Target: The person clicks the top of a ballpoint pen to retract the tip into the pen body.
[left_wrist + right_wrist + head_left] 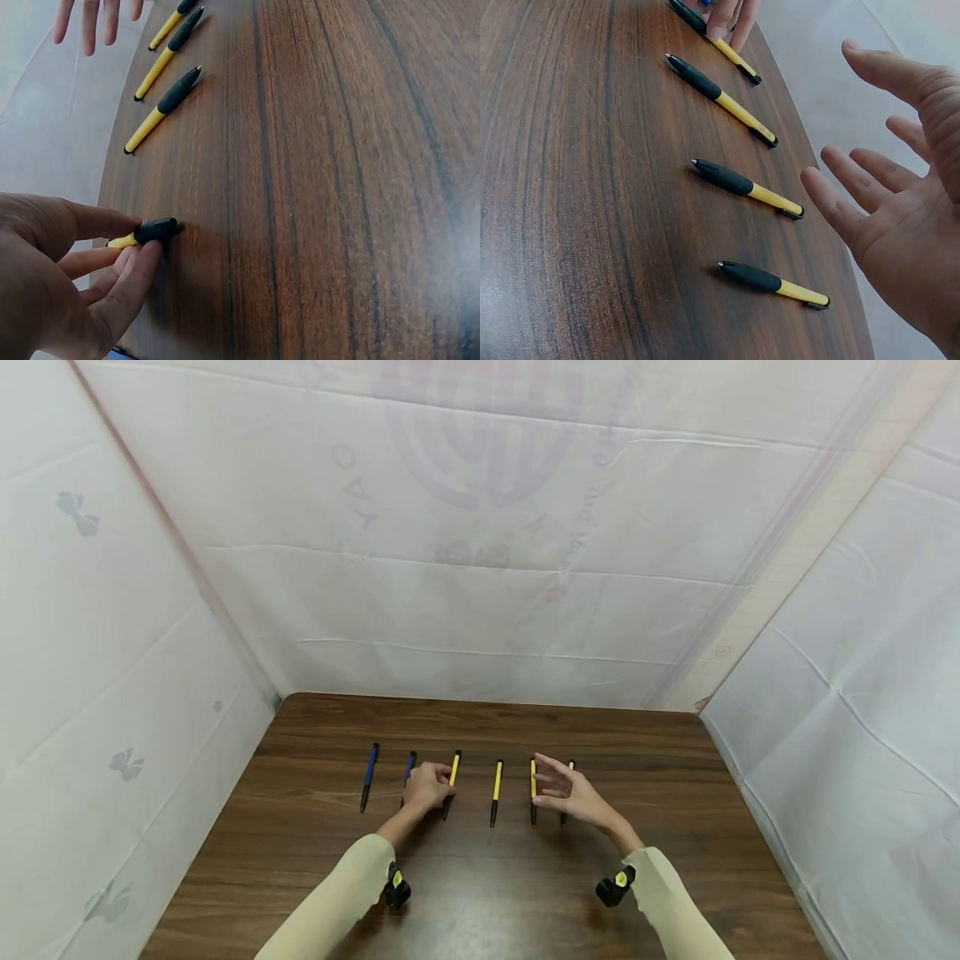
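Left hand point(427, 787) pinches third pen point(146, 231) by its black end, axis running away from the fingertips; right hand point(567, 793) hovers spread, empty, above 2 yellow pens point(748, 187).

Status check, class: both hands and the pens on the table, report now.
Left hand pinching a yellow pen on the table. Right hand open, hovering above the two rightmost yellow pens, holding nothing. Two blue pens at left. Nothing obstructing.
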